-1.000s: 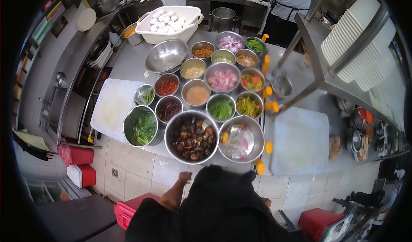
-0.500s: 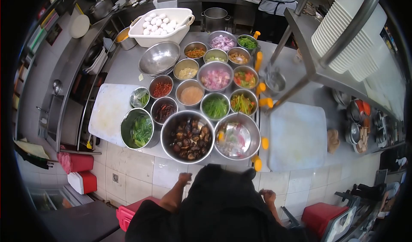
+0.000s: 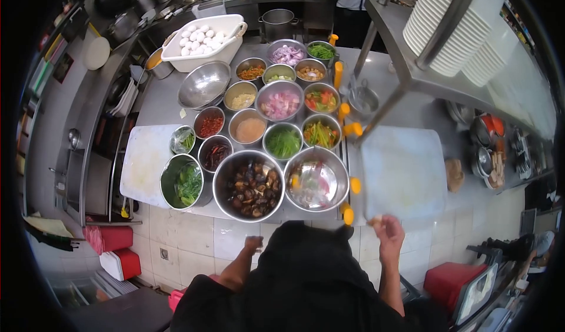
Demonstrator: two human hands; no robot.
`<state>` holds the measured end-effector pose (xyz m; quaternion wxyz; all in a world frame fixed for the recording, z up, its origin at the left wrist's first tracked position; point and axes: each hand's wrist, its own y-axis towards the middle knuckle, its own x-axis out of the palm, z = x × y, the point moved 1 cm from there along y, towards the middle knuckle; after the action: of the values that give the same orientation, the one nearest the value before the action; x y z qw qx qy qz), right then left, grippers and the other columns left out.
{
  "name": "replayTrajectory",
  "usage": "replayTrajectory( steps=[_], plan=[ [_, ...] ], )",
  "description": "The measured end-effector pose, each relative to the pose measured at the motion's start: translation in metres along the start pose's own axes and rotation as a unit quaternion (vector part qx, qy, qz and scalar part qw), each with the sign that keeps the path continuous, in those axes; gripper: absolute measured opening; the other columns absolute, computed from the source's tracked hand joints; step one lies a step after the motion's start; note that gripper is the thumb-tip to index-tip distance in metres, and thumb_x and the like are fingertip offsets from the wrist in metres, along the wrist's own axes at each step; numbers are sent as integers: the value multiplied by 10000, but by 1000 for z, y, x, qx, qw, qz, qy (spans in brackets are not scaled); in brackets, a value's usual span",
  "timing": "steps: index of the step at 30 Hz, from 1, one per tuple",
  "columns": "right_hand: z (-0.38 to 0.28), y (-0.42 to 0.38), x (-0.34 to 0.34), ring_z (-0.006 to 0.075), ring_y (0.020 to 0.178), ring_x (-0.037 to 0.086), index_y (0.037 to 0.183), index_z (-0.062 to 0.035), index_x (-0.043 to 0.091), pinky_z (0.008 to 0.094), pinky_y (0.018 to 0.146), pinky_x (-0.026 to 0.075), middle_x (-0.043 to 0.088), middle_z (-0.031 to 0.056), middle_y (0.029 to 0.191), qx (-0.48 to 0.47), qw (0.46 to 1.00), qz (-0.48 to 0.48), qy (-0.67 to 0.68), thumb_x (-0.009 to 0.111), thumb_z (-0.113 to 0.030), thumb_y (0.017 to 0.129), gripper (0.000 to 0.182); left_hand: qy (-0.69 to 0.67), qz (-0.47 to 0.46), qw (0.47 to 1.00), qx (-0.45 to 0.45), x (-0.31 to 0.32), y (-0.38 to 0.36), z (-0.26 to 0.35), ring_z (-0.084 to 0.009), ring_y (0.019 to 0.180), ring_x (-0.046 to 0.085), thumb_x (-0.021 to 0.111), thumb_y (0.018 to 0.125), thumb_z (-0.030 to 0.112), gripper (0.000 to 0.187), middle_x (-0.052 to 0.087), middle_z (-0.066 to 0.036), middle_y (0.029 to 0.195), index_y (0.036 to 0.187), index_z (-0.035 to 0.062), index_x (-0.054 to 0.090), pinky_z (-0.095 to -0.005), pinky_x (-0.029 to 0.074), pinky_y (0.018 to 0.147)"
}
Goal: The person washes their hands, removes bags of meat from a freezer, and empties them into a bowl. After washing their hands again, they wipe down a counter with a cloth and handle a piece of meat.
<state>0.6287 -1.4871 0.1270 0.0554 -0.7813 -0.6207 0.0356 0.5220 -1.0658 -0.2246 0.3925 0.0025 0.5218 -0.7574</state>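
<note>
Board point(image 3: 403, 170), white, lies at the counter's point(image 3: 388, 91) front edge, right of the bowls, long axis running front to back. Right hand point(image 3: 388, 231) is raised at the board's front edge, fingers curled; whether it grips anything cannot be told. Left hand point(image 3: 254, 243) hangs below the counter edge, loosely closed, nothing visible in it. Two large bowls at front: mushrooms point(image 3: 249, 185), and one near-empty point(image 3: 316, 179). Second board point(image 3: 145, 162) at left edge. Forearms partly hidden by dark clothing.
</note>
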Motion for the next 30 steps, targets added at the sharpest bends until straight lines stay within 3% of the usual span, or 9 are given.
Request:
replayTrajectory(
  steps=[2,5,6,9,11,18,21,26,30],
  plan=[
    [-32,12,21,103,836,561,1031,-4,559,225,737,439,596,33,939,-34,998,-6,58,645,-21,821,228,270,34,957,104,5,8,-8,-184,851,604,706,693,114,429,620,-20,908,1095,128,558,-345,507,703],
    [-67,29,49,103,842,545,1040,-12,555,222,733,422,587,38,957,-105,986,-21,125,651,-45,816,245,251,58,965,54,11,27,-20,-233,825,599,781,594,133,521,633,-17,878,1062,134,553,-387,460,683],
    [-76,33,54,104,848,545,1044,-14,554,225,740,422,582,39,962,-115,983,-26,140,649,-42,817,247,202,138,959,140,15,19,-29,-244,813,606,737,654,145,369,634,-25,885,980,118,564,-385,469,674],
    [-97,39,70,115,864,542,1047,-19,548,239,750,426,570,44,966,-153,972,-49,169,654,-47,813,258,-48,77,996,-8,11,16,-19,-243,810,628,639,751,217,167,646,-46,852,893,142,596,-388,484,646],
    [-110,38,79,132,870,540,1038,-24,543,257,745,436,561,47,954,-186,968,-53,160,675,-73,803,274,239,91,966,40,12,10,-19,-239,811,640,588,788,250,122,653,-57,832,864,158,616,-387,492,637],
    [-193,-6,96,194,668,597,908,-62,607,284,581,442,646,58,801,-511,839,-187,14,743,-46,699,250,186,62,980,34,32,-10,-31,-265,889,646,559,803,274,140,671,-75,890,873,180,636,-404,503,739],
    [-215,-12,104,193,643,600,862,-92,620,275,519,430,632,39,707,-534,797,-273,72,739,-115,717,189,190,57,978,60,40,-12,-42,-264,933,639,553,812,290,168,672,-80,919,908,184,641,-400,502,777],
    [-228,-10,113,213,768,511,835,-94,691,324,657,405,644,89,970,-600,720,-333,105,680,-53,721,121,203,71,976,35,31,-9,-27,-258,894,644,568,806,305,192,674,-71,901,931,182,643,-397,505,737],
    [-239,-19,118,202,761,508,747,-121,684,339,684,395,659,42,921,-571,750,-320,99,675,-48,706,84,199,85,976,-1,22,-13,-21,-228,864,640,649,742,228,158,671,-38,846,887,174,613,-384,500,691]
  ],
)
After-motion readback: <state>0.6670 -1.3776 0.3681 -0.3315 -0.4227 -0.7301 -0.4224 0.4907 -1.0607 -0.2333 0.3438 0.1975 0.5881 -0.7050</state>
